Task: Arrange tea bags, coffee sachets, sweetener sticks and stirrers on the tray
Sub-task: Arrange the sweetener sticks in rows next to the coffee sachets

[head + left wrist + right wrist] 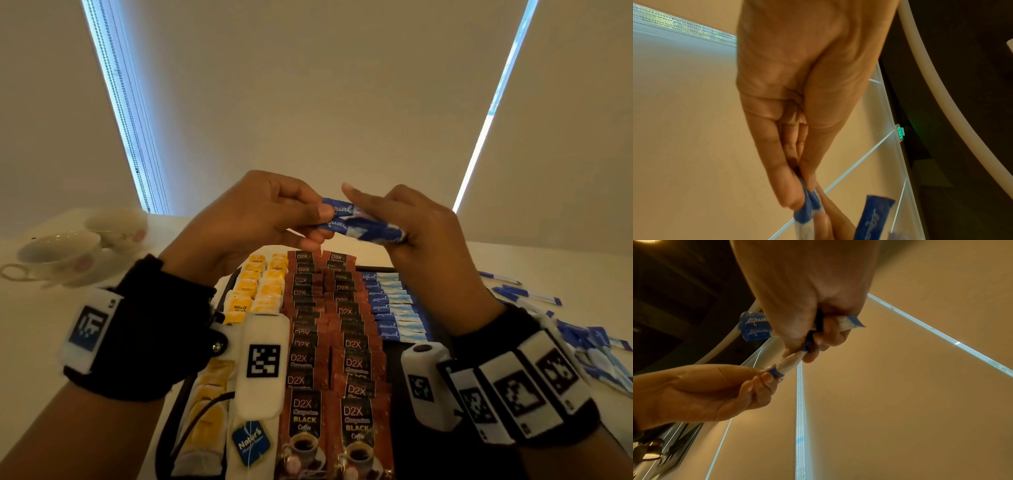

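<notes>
Fingers of left hand [253, 219] pinching one sweetener stick [337, 224], right hand [416, 226] clutching sweetener sticks bundle [373, 229], raised at 12 o'clock over tray [407, 370].

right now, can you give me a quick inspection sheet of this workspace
surface: pale table, dark tray in the middle.
job's things: on the tray, yellow tea bags at left, D2X coffee sachets in two columns, blue sweetener sticks in a row at right; no stirrers seen.
clutter: loose sweetener sticks on the table right of the tray; two teacups far left.
grippers: left hand pinches one end of a held bundle of sticks above the tray; right hand grips the other end.
cables: thin black cable under the left wrist.
surroundings: drawn blinds, lit exit sign.
</notes>
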Available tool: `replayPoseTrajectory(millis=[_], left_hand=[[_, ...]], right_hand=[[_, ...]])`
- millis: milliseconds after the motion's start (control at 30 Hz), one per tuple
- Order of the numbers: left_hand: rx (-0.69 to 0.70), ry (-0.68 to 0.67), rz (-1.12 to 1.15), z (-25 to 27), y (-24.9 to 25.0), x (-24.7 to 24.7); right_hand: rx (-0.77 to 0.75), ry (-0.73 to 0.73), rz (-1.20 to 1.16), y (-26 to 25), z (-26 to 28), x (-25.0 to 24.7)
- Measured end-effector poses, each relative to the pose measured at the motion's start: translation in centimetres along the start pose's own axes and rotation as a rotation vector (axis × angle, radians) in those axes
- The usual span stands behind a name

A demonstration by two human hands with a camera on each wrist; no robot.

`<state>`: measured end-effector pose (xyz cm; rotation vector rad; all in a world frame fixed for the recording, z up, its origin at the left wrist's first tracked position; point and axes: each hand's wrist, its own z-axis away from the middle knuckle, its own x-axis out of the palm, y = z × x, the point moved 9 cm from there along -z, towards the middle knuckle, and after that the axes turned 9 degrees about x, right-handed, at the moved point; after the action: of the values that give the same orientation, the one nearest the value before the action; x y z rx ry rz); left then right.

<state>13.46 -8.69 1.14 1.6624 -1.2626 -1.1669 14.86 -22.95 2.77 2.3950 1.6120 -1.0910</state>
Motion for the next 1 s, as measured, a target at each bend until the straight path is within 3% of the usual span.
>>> replayPoseTrajectory(millis=[100, 300, 867, 1000], left_hand=[[0.013, 0.023, -0.013, -0.1, 0.2, -0.4], [0.051, 0.072, -0.051, -0.1, 0.5, -1.6], [0.106, 0.012, -0.044, -0.2, 1.0, -0.6], [0.1, 0.022, -0.058, -0.3, 0.8, -0.5]], right_hand=[[0.34, -0.044, -0.259, 1.9, -0.4, -0.7], [0.745, -0.234, -0.63, 4.0, 0.9, 1.0], [0.966, -0.251, -0.721, 4.7, 2.1, 1.5], [0.963, -0.158, -0.683, 4.9, 2.0, 0.6]])
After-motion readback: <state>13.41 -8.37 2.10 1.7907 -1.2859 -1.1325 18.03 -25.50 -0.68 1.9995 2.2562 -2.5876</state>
